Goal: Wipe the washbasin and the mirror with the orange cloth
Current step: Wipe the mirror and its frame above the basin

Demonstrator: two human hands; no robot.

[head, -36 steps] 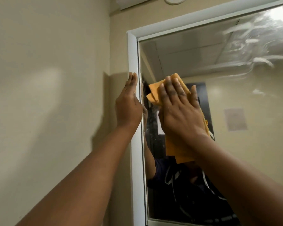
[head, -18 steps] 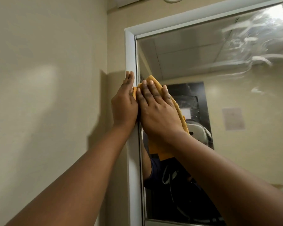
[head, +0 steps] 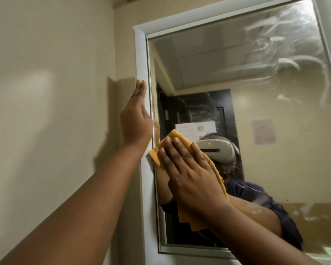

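The mirror (head: 246, 77) hangs on the wall in a white frame (head: 140, 60). Wet smears streak its upper right glass. My right hand (head: 187, 173) presses the orange cloth (head: 161, 150) flat against the glass near the left edge, fingers straight and spread. The cloth's lower end hangs below my wrist. My left hand (head: 136, 119) rests flat on the frame's left side, fingers straight and pointing up. The washbasin is not in view.
A beige wall (head: 46, 92) fills the left side. The mirror reflects a dark door with papers on it, a person wearing a white headset, and a notice on the far wall.
My right hand has slid the cloth down the glass along the left edge. My left hand stays on the frame.
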